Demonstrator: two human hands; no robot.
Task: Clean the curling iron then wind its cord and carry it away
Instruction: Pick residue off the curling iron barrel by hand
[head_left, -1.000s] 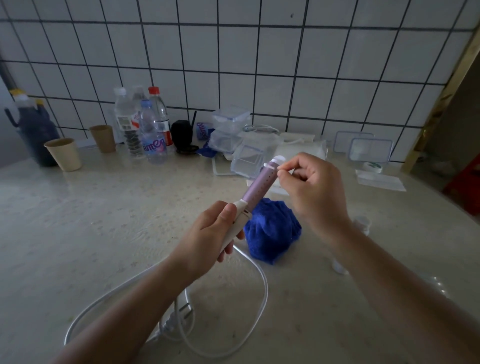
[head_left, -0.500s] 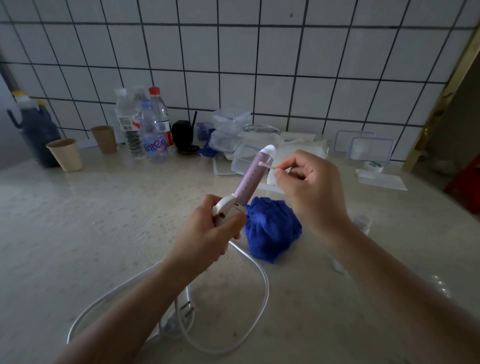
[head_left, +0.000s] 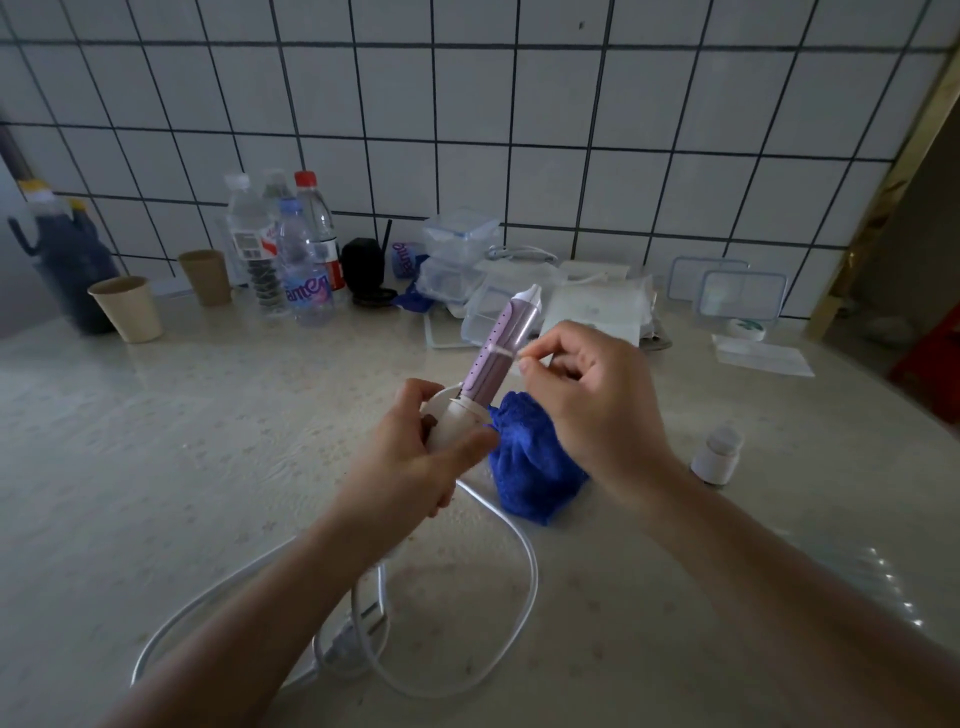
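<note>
Blue cloth (head_left: 535, 467) sitting centre frame behind curling iron (head_left: 498, 348), cord (head_left: 524, 561) looping on bench (head_left: 208, 441) below. Left hand (head_left: 421, 457) gripping its handle; right hand (head_left: 592, 405) pinching swab (head_left: 506, 352) against barrel.

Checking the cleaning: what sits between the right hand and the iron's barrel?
A cotton swab, pinched by the right hand, its tip on the purple barrel, in the head view.

Water bottles (head_left: 304, 270), paper cups (head_left: 127, 309) and clear plastic boxes (head_left: 460, 239) stand along the tiled wall (head_left: 467, 104).
</note>
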